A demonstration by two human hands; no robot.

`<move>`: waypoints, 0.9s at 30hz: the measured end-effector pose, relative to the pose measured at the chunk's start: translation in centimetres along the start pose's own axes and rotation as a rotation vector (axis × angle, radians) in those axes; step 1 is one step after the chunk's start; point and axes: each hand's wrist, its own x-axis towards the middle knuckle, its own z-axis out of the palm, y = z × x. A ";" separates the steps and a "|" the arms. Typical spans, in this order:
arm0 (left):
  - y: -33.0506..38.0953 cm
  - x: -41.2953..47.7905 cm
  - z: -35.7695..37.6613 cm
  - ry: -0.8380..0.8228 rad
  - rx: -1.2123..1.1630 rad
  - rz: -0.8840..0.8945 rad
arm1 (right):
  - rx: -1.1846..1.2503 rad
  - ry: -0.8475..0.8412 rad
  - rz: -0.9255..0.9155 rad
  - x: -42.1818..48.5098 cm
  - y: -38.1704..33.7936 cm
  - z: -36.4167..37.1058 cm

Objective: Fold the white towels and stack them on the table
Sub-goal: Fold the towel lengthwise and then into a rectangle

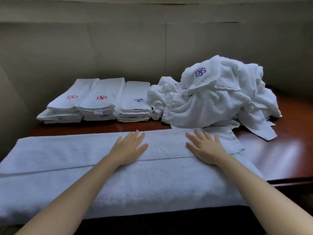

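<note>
I press my left hand (129, 148) and right hand (205, 147) flat, fingers spread, on the towel (67, 153) before the stacks (101, 100), to smooth its fold.

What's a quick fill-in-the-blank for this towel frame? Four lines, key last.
1. The spread towel has ____ hands flat on it: left hand, right hand.
2. Behind it stand ____ folded stacks.
3. The two leftmost stacks bear logos coloured ____.
4. The unfolded pile lies to the stacks' ____.

Missing words: two; three; red; right.
</note>
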 end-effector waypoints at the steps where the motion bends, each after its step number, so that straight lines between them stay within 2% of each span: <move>1: -1.8 -0.7 -0.1 0.011 0.002 -0.038 | 0.001 0.000 0.000 0.0 0.1 0.0; 5: -10.1 -5.1 -0.5 0.023 0.014 -0.279 | -0.017 0.039 0.043 -0.3 -0.6 0.2; 8: -15.3 -8.3 -1.3 0.017 -0.002 -0.491 | -0.075 0.186 0.103 -0.5 -3.3 0.4; 11: -17.8 -9.9 -1.8 0.024 -0.016 -0.634 | -0.082 0.275 0.015 0.1 -8.9 0.5; 13: -18.0 -10.0 -1.8 0.034 -0.021 -0.652 | -0.046 0.253 -0.122 0.8 -13.7 0.7; 17: -18.2 -9.6 -1.5 0.064 -0.013 -0.641 | 0.027 0.056 -0.269 1.9 -20.3 2.1; 19: -18.8 -9.3 -1.2 0.079 -0.005 -0.629 | 0.043 0.005 -0.269 2.4 -20.7 3.1; 27: -20.4 -6.4 -1.4 0.124 -0.008 -0.569 | 0.039 0.020 -0.214 4.5 -20.4 3.8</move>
